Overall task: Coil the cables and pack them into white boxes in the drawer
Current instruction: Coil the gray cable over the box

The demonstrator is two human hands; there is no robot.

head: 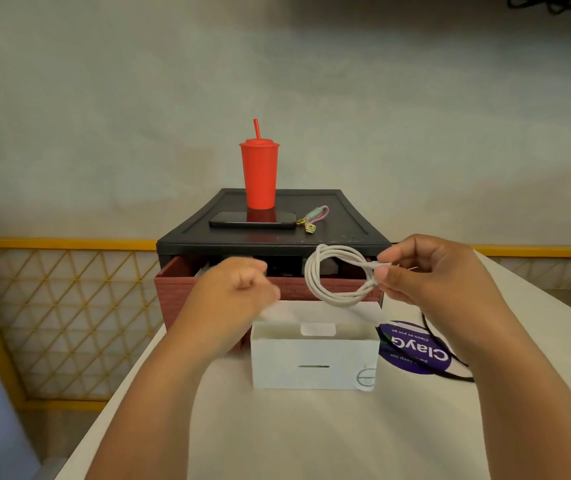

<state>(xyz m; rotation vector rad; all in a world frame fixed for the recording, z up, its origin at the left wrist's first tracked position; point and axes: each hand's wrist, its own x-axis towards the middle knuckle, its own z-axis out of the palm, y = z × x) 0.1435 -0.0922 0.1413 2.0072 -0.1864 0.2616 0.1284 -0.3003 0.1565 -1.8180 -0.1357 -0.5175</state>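
My right hand (426, 271) pinches a white cable (332, 275) wound into a round coil, held in the air above an open white box (315, 362) on the table. The box's flap (329, 311) stands up at its back. My left hand (232, 292) hovers left of the coil with its fingers curled, and looks blurred; I see nothing in it. Behind them, a red-brown drawer (180, 292) is pulled out of a black cabinet (346, 216). The drawer's contents are mostly hidden by my hands.
On the cabinet top stand a red tumbler with a straw (259, 174), a black phone (252, 220) and a small pink-green strap (313, 218). A purple round sticker (415, 348) and a black cable (450, 358) lie right of the box. A yellow lattice rail (52, 306) runs at left.
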